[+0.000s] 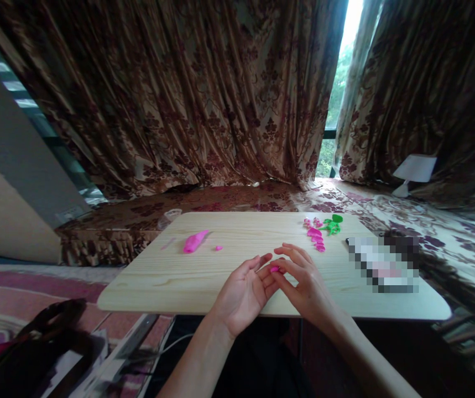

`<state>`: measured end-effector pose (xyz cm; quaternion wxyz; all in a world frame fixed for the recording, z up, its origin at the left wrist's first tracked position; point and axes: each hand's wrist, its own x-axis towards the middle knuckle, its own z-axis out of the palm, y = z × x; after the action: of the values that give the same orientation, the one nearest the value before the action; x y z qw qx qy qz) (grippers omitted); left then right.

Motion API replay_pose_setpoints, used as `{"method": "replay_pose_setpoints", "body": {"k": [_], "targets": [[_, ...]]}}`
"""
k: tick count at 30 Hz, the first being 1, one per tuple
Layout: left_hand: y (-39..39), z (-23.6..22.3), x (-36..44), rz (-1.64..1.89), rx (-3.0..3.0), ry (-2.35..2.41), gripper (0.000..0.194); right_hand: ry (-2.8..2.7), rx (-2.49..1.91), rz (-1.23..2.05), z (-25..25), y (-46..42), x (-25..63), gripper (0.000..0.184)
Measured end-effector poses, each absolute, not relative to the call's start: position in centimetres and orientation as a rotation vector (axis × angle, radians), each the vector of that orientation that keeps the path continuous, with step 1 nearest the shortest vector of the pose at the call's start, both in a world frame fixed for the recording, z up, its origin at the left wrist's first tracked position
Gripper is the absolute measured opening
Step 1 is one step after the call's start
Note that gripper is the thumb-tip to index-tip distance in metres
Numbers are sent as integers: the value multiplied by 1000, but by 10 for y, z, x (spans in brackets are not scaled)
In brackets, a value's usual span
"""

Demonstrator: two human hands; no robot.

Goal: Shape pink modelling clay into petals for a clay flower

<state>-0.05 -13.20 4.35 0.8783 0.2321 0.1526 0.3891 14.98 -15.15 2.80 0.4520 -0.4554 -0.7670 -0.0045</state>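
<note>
A small pink piece of modelling clay (275, 269) is pinched between the thumb and fingers of my right hand (306, 282). My left hand (248, 290) lies palm up beneath it, fingers stretched and slightly curved, and the piece rests against its fingertips. Both hands are over the near edge of the table. Left of them on the tabletop lie a larger pink clay mass (194, 242), seemingly in a wrapper, and a small pink lump (219, 248). To the right sit several flattened pink clay pieces (316, 237) and green leaf-like pieces (332, 226).
The light wood table (158, 282) has rounded corners. A blurred-out flat object (382, 265) lies on its right side. Behind the table's far left corner stands a clear cup (173, 215). Patterned curtains (220, 99) hang behind, and a white lamp (415, 168) stands at the right.
</note>
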Motion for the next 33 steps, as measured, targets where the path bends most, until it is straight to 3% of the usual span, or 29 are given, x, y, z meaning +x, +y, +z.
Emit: {"method": "replay_pose_setpoints", "body": {"k": [8,15,22,33], "targets": [[-136,28,2,953,883,711,17,-1724,-1018,128,26,-152,151,16],[-134,29,-1,983,1093,769,20,-1757,-972,211,29,-155,153,24],[-132,31,2,1149,1486,869,23,-1757,-999,228,32,-155,155,15],[-133,40,4,1262,1912,998,12,-1737,-1021,187,32,-155,157,13]]}}
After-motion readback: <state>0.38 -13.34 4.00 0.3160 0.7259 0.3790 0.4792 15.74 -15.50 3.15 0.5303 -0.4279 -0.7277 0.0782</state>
